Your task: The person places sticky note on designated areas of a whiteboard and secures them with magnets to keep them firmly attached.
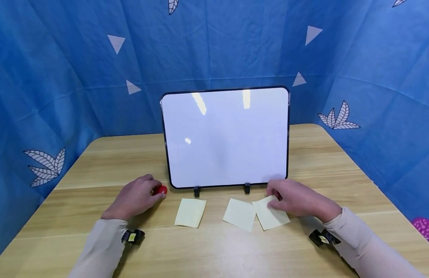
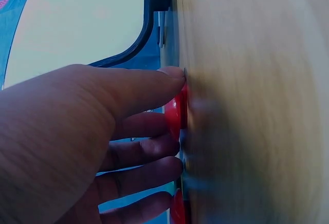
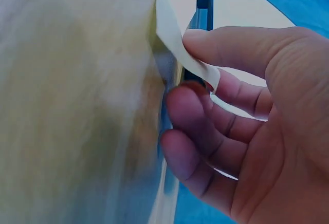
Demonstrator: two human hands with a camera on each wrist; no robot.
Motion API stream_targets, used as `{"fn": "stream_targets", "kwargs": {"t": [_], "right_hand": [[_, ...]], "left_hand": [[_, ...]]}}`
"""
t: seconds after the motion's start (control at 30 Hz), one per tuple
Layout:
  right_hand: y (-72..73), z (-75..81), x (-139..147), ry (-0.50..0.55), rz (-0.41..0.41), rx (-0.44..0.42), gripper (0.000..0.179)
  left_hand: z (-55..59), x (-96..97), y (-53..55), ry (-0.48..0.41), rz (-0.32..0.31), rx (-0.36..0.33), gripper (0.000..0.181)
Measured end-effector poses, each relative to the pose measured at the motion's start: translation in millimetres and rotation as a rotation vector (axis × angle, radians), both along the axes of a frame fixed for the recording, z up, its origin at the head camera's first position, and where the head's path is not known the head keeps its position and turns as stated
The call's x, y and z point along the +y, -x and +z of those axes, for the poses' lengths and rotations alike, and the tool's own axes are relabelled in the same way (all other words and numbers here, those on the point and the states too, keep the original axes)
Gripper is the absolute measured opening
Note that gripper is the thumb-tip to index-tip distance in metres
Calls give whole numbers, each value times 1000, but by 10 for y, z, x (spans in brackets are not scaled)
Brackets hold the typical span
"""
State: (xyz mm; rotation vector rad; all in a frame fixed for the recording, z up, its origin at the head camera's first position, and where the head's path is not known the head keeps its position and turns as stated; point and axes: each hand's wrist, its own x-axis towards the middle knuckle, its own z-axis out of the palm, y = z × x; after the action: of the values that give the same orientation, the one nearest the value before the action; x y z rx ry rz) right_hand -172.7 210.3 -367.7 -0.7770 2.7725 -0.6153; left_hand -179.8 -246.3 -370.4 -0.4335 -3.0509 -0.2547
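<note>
My left hand (image 1: 134, 197) is low over the wooden table, left of the whiteboard (image 1: 225, 139). Its thumb and fingers pinch a round red magnet (image 2: 176, 113) at the tabletop. By the little finger in the left wrist view is a second red piece (image 2: 178, 208), partly hidden. Between thumb and index finger, my right hand (image 1: 296, 199) pinches a corner of a pale yellow paper note (image 1: 271, 216). That note curls up from the table in the right wrist view, while the other fingers are loosely bent below it.
Two more pale notes lie in front of the board, one at the left (image 1: 190, 212) and one in the middle (image 1: 239, 214), close beside the held note. The board stands upright on small black feet (image 1: 247, 188). A blue patterned curtain (image 1: 228, 42) surrounds the table's back and sides.
</note>
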Motion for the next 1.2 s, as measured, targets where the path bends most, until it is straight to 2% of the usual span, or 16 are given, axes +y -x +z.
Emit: {"fn": "stream_targets", "kwargs": {"t": [0.13,0.3,0.63,1.2], "right_hand": [[2,-12,16,40,20,0,17],[0,-11,37,114,33,-56,15],[-12,13,55,208,15,-87,13],[12,-25,41,303,-80,22,14]], "left_hand": [[5,2,-9,-3,10,-4,36],[10,-1,-7,4,11,-6,37],[32,11,-4,2,-5,12,35],[-11,9,4,-8,12,-18,31]]}}
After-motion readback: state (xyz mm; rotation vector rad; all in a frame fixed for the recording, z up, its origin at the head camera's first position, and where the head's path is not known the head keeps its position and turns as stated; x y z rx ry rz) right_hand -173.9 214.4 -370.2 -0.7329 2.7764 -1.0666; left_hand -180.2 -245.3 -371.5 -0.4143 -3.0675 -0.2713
